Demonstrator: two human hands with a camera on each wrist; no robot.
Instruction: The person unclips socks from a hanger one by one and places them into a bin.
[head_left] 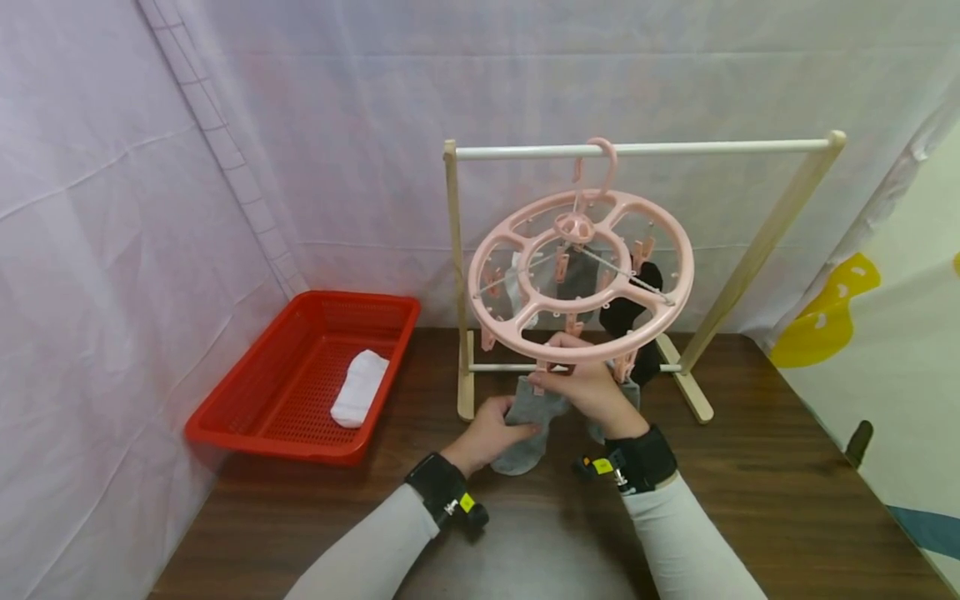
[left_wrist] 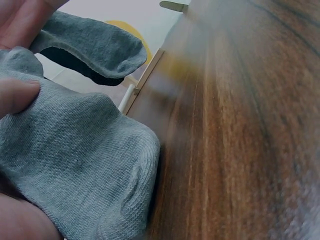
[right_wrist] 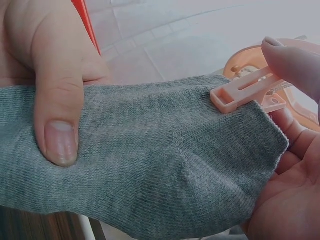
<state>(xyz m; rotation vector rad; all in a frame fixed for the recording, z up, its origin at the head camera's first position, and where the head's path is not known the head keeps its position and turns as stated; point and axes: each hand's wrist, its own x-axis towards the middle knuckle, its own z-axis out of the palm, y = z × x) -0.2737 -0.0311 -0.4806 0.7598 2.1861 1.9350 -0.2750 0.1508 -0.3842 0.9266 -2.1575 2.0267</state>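
Note:
A grey sock [head_left: 522, 454] hangs under the front rim of a round pink drying hanger [head_left: 684, 275]. My left hand [head_left: 487, 435] grips its foot part, the thumb lying across the knit in the right wrist view. Up at the cuff, my right hand [head_left: 592, 396] pinches a pink clothespin [right_wrist: 242, 90] between thumb and fingers; the pin's jaws straddle the cuff edge. Beside it, a second grey sock [left_wrist: 95, 45] hangs, partly hidden by my right wrist in the head view. Farther back on the hanger are another grey sock [head_left: 579, 287] and a black one [head_left: 618, 317].
The hanger hooks over the white bar [head_left: 712, 148] of a wooden-legged stand. A red basket [head_left: 225, 404] at left holds a white folded cloth [head_left: 362, 390]. More pink clothespins [head_left: 642, 252] dangle around the ring. White sheeting encloses the back and left of the brown table [head_left: 795, 475].

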